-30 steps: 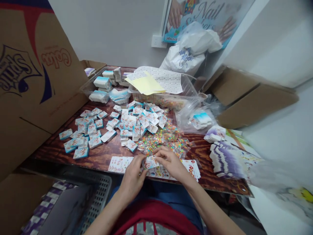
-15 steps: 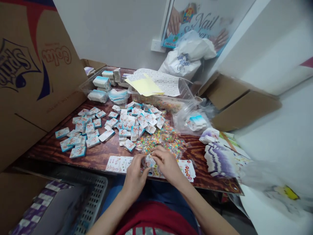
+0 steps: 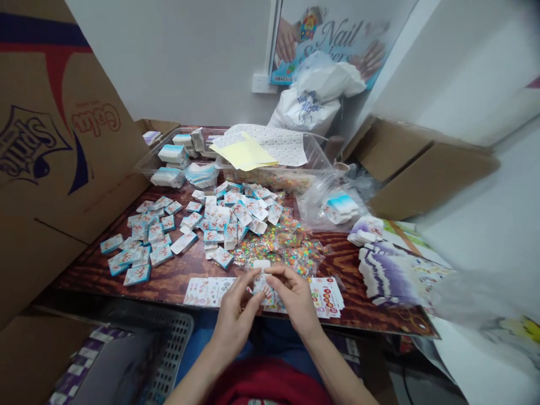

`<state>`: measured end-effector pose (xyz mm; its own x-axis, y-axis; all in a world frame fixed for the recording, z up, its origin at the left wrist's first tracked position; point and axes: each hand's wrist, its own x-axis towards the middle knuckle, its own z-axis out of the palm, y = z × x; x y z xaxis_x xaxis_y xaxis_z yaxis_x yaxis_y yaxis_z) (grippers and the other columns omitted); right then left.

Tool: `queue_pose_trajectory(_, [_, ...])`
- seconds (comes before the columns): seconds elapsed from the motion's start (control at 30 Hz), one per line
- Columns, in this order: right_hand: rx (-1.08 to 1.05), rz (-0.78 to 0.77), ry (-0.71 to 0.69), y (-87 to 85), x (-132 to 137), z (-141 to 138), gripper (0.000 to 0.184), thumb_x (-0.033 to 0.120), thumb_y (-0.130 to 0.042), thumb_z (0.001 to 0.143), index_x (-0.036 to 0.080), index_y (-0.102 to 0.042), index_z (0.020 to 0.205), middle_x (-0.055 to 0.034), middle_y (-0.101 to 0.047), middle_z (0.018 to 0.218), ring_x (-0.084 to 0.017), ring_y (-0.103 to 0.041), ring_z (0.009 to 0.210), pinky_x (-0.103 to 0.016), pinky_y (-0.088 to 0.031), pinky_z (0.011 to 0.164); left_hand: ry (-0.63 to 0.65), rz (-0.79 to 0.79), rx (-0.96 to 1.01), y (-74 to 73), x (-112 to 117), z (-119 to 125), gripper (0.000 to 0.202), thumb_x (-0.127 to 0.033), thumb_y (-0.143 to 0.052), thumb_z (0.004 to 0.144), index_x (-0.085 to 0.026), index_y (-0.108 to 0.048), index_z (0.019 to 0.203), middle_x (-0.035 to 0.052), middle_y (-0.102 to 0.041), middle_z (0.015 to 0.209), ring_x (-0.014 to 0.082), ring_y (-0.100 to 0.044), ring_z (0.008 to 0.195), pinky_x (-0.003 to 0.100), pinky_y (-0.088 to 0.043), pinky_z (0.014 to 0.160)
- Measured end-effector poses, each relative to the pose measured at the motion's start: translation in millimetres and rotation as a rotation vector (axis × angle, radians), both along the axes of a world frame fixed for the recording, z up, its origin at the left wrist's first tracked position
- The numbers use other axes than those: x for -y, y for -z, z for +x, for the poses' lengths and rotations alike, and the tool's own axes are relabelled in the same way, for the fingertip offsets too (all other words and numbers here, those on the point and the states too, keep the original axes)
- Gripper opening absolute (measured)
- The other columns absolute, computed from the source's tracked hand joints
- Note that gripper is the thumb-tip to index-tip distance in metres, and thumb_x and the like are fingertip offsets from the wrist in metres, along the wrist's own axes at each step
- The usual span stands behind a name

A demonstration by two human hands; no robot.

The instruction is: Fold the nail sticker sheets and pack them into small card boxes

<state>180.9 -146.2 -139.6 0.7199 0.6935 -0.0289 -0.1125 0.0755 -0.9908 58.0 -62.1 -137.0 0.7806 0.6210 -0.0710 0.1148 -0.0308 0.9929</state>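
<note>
Near the table's front edge, a small white-and-blue printed carton [image 3: 262,286] is held between my two hands, a pale flap standing up at its top. My left hand [image 3: 237,304] grips its left side with thumb and fingers. On the other side my right hand [image 3: 295,299] pinches the upper right part. Beneath the hands lie printed sticker sheets [image 3: 201,291], with another stack [image 3: 325,295] of them to the right. Just beyond is a heap of clear packets with colourful bits [image 3: 291,242]. Past it, to the left, similar small cartons [image 3: 219,216] are piled up.
More small cartons [image 3: 143,236] lie at left beside a large cardboard box [image 3: 50,169]. Clear plastic tubs [image 3: 314,160] stand at the back, paper sheets [image 3: 247,153] across one. Purple-white flat cartons [image 3: 382,273] and a clear bag [image 3: 337,208] are at right. A grey basket [image 3: 175,343] stands below.
The carton in my hands now stands more upright, with its pale flap showing above my fingers. My fingers have shifted along its sides. The camera view has moved slightly.
</note>
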Motion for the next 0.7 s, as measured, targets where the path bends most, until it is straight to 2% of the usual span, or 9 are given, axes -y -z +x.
queue_pose_trajectory(0.13, [0.047, -0.011, -0.102, 3.7, 5.2, 4.1, 0.015, 0.034, -0.069, 0.082, 0.021, -0.068, 0.073, -0.0007, -0.06, 0.076, -0.017, -0.056, 0.073, -0.028, -0.044, 0.068, 0.119, -0.111, -0.042, -3.9, -11.2, -3.0, 0.034, -0.037, -0.062, 0.086, -0.023, -0.063, 0.117, -0.0006, -0.053, 0.079, 0.0135, -0.054, 0.066, 0.025, -0.056, 0.057])
queue_pose_trajectory(0.17, [0.035, -0.023, -0.116, 5.0, 6.0, 3.8, 0.014, 0.034, -0.068, 0.082, 0.022, -0.067, 0.076, -0.0001, -0.06, 0.075, -0.017, -0.056, 0.072, -0.027, -0.044, 0.067, 0.136, -0.138, -0.052, -4.4, -13.0, -2.8, 0.034, -0.037, -0.062, 0.086, -0.023, -0.062, 0.116, -0.0018, -0.051, 0.076, 0.0128, -0.053, 0.064, 0.025, -0.056, 0.056])
queue_pose_trajectory(0.2, [0.012, -0.03, -0.121, 6.3, 6.4, 3.1, 0.011, 0.034, -0.068, 0.083, 0.023, -0.067, 0.084, 0.0001, -0.061, 0.076, -0.017, -0.057, 0.073, -0.027, -0.045, 0.068, 0.149, -0.152, -0.062, -4.6, -14.1, -2.5, 0.033, -0.036, -0.063, 0.085, -0.023, -0.062, 0.116, -0.0026, -0.049, 0.074, 0.0122, -0.052, 0.062, 0.025, -0.055, 0.055])
queue_pose_trajectory(0.27, [-0.033, -0.027, -0.104, 7.3, 6.6, 2.3, 0.025, 0.035, -0.069, 0.083, 0.025, -0.064, 0.106, -0.0005, -0.065, 0.085, -0.018, -0.06, 0.08, -0.028, -0.047, 0.072, 0.149, -0.158, -0.076, -4.4, -14.2, -1.2, 0.032, -0.035, -0.063, 0.085, -0.022, -0.061, 0.114, -0.0032, -0.047, 0.073, 0.0117, -0.052, 0.061, 0.024, -0.055, 0.055])
queue_pose_trajectory(0.33, [-0.02, -0.027, -0.118, 5.5, 7.0, 3.7, 0.033, 0.037, -0.067, 0.084, 0.026, -0.062, 0.115, -0.0018, -0.066, 0.092, -0.019, -0.062, 0.086, -0.029, -0.047, 0.076, 0.11, -0.167, -0.074, -3.3, -12.2, 0.4, 0.031, -0.034, -0.063, 0.084, -0.022, -0.059, 0.113, -0.0032, -0.048, 0.076, 0.0114, -0.053, 0.061, 0.024, -0.054, 0.055])
queue_pose_trajectory(0.4, [0.047, -0.041, -0.183, 1.1, 8.9, 7.8, 0.021, 0.038, -0.064, 0.087, 0.023, -0.068, 0.102, -0.0035, -0.067, 0.092, -0.02, -0.062, 0.089, -0.029, -0.047, 0.079, 0.048, -0.199, -0.055, -1.1, -9.4, 2.2, 0.035, -0.032, -0.065, 0.083, -0.023, -0.052, 0.115, -0.0027, -0.05, 0.083, 0.0114, -0.055, 0.064, 0.024, -0.054, 0.056])
queue_pose_trajectory(0.47, [0.089, -0.047, -0.24, -3.3, 12.6, 13.2, 0.019, 0.038, -0.063, 0.089, 0.022, -0.071, 0.09, -0.0047, -0.067, 0.093, -0.021, -0.061, 0.093, -0.03, -0.046, 0.082, 0.017, -0.24, -0.04, 2.0, -7.0, 3.9, 0.042, -0.03, -0.066, 0.082, -0.025, -0.045, 0.117, -0.0025, -0.051, 0.089, 0.0115, -0.057, 0.066, 0.024, -0.053, 0.056])
queue_pose_trajectory(0.53, [0.071, -0.056, -0.257, -5.0, 17.0, 18.1, 0.017, 0.038, -0.065, 0.088, 0.021, -0.07, 0.085, -0.0041, -0.066, 0.091, -0.021, -0.06, 0.092, -0.03, -0.046, 0.082, 0.045, -0.246, -0.043, 5.0, -5.5, 5.4, 0.045, -0.028, -0.066, 0.082, -0.027, -0.041, 0.119, -0.0026, -0.051, 0.092, 0.0112, -0.057, 0.066, 0.023, -0.051, 0.056])
queue_pose_trajectory(0.7, [-0.136, -0.124, -0.204, -0.6, 22.2, 24.6, 0.017, 0.034, -0.075, 0.078, 0.02, -0.067, 0.081, 0.0015, -0.061, 0.074, -0.015, -0.054, 0.069, -0.025, -0.042, 0.065, 0.161, -0.111, -0.109, 6.4, -4.4, 6.8, 0.042, -0.023, -0.063, 0.084, -0.027, -0.045, 0.122, -0.0022, -0.054, 0.093, 0.0106, -0.056, 0.067, 0.023, -0.047, 0.059])
